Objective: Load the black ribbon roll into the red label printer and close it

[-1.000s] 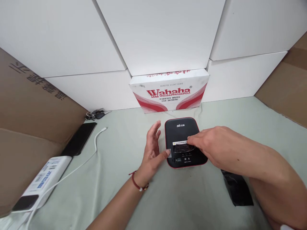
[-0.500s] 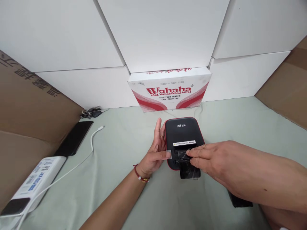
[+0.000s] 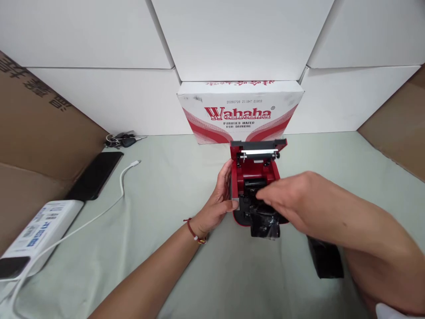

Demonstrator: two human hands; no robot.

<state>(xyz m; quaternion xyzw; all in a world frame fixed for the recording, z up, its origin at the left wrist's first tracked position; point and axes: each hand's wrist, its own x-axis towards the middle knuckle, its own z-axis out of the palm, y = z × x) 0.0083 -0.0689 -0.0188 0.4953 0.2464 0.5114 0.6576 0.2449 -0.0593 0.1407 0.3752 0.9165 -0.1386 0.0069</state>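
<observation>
A small red-and-black label printer (image 3: 254,168) sits on the cloth with its lid raised, showing a red inside and a roller under the lid. My left hand (image 3: 219,199) is closed around the printer's left side, its thumb on a grey tab. Shiny black film (image 3: 265,227) hangs out over the printer's front edge. Above this film, my right hand (image 3: 295,197) has its fingers together and pointing down into the open compartment. They appear to pinch the film, though the fingertips are partly hidden.
A Wahaha carton (image 3: 239,113) stands behind the printer, against white boxes. Keys (image 3: 122,139), a black phone (image 3: 96,176), a white power strip-like block (image 3: 40,235) and a white cable (image 3: 122,186) lie left. A black block (image 3: 325,259) lies below my right forearm.
The printer's lid has swung up, exposing the red inside. My left hand stays on its side. My right hand is still at the black film, now over the open compartment. The view has shifted slightly.
</observation>
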